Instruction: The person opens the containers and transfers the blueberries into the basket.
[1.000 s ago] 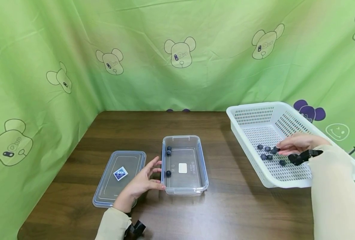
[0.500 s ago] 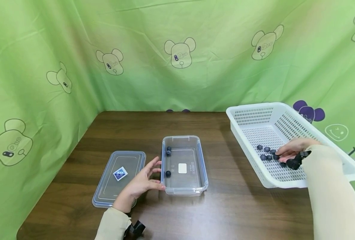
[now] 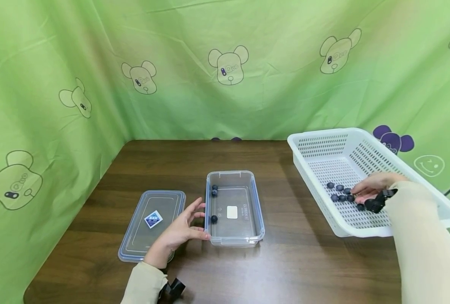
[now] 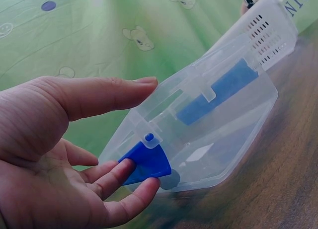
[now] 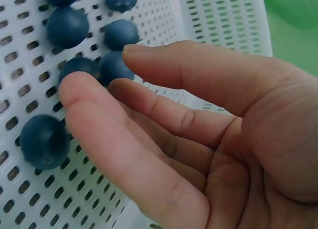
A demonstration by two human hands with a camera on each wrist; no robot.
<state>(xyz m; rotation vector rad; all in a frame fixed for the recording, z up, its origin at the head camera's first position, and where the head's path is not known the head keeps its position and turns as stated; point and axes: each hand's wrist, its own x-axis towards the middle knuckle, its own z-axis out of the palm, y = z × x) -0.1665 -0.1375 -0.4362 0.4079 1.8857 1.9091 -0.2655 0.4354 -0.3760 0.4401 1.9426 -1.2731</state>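
My left hand (image 3: 179, 230) rests its fingers along the left side of a clear plastic food container (image 3: 255, 207). In the left wrist view its fingertips touch a blue side latch (image 4: 149, 164), with the thumb near the rim. Inside the container, two blueberries (image 3: 214, 193) lie together toward the back and one blueberry (image 3: 214, 219) sits nearer the front. My right hand (image 3: 375, 185) reaches into a white perforated basket (image 3: 323, 209). Its thumb and fingers are apart beside several blueberries (image 5: 67, 28), with none visible between them. Another blueberry (image 5: 44, 141) lies near the index finger.
The container's clear lid (image 3: 139, 236), blue-edged with a blue and white label, lies left of it, partly behind my left wrist. Dark wooden table (image 3: 293, 270) underneath. A green printed curtain (image 3: 186, 105) hangs behind and at the sides.
My right hand has shifted slightly toward me and left in the basket. A blueberry at its fingertips now lies closer to me, beside the front pair. The left hand holds still.
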